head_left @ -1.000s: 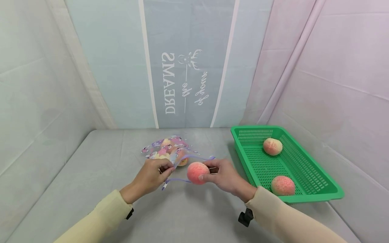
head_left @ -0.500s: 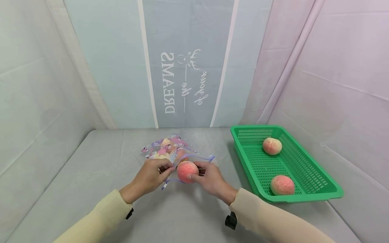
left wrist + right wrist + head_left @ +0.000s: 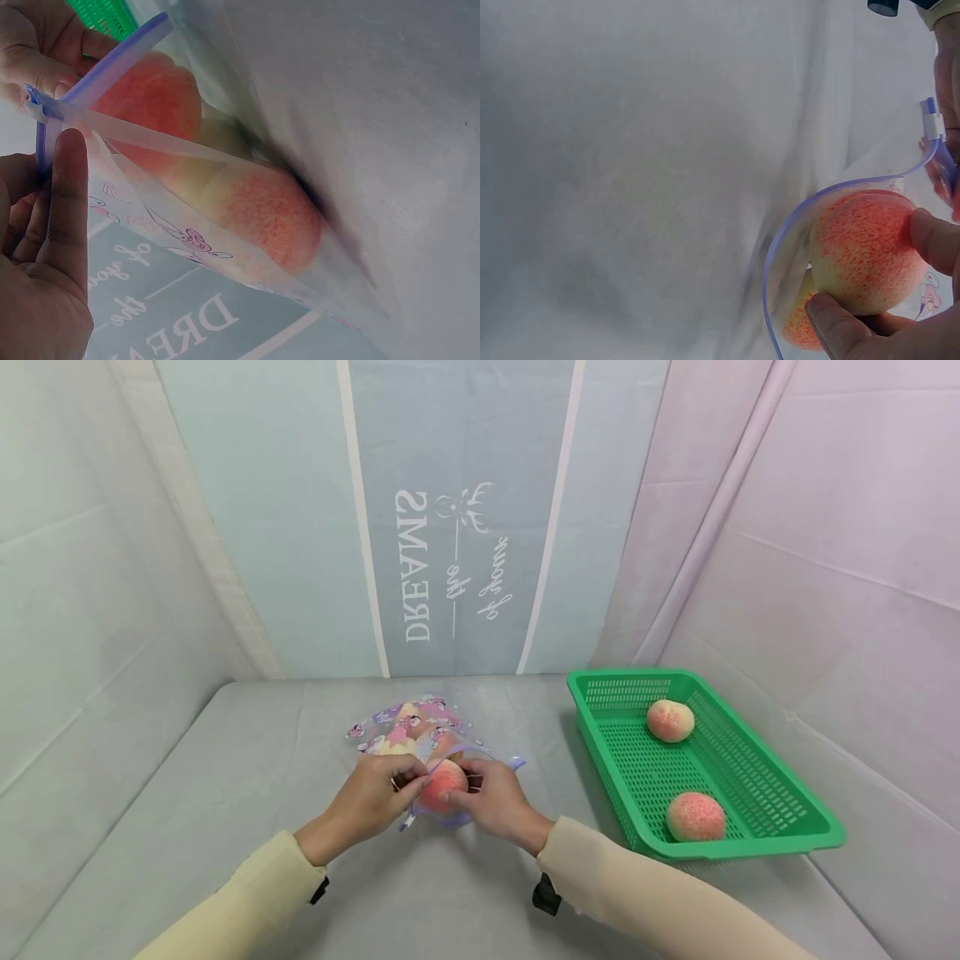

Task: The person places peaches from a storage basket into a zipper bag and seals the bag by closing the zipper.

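Backdrop point(image 3: 487, 460): hanging beyond the far edge of the gray table point(image 3: 225, 777).
Left hand point(image 3: 372, 797): pinching the rim of a clear printed bag point(image 3: 407, 727).
Right hand point(image 3: 501, 793): grasping a pink peach point(image 3: 444, 787) just inside the bag's open mouth.
Bagged peaches point(image 3: 266, 221): lying deeper in, toward the table's far edge.
Green basket point(image 3: 750, 846): standing by the table's right edge, bearing a far-edge peach point(image 3: 670, 721) and a near-edge peach point(image 3: 696, 817).

Peach in hand point(image 3: 866, 251): partly covered by the right hand point(image 3: 922, 334), right wrist view.
Left hand point(image 3: 49, 247): sliced by the left wrist view's left edge.
Bagged fruit point(image 3: 266, 217): veiled by the bag's point(image 3: 150, 214) print, exact count unclear.
Green basket point(image 3: 109, 13): cropped to a sliver atop the left wrist view.
Sleeves point(image 3: 240, 902): cut off at the head view's bottom.
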The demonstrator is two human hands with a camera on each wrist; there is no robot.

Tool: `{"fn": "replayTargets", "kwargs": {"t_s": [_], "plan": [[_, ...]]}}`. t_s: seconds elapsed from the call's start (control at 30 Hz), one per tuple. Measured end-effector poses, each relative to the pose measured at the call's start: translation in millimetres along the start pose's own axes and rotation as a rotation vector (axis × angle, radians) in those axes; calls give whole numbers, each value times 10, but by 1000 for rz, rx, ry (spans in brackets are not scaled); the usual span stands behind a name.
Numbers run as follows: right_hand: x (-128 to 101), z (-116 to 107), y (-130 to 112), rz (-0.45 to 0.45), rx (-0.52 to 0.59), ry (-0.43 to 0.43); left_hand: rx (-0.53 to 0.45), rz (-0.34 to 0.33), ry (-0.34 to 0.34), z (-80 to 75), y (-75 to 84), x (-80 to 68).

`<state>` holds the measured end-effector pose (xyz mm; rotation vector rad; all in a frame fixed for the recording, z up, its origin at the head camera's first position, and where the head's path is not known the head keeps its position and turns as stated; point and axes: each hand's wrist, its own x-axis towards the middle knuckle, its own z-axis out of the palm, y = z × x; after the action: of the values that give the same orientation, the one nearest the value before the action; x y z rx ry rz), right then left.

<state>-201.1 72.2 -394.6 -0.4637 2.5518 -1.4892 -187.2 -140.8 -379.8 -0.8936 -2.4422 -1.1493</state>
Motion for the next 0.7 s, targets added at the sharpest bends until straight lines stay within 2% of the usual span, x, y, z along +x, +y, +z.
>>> {"fn": "replayTargets", "kwargs": {"t_s": [0.27, 0.5, 0.7], "plan": [[77, 65, 41, -25, 2, 22, -22, 20, -10, 23, -8, 12], [156, 133, 33, 13, -21, 53, -32, 27, 16, 38, -3, 14], [236, 204, 39, 9, -21, 109, -43, 48, 29, 56, -4, 19]]}}
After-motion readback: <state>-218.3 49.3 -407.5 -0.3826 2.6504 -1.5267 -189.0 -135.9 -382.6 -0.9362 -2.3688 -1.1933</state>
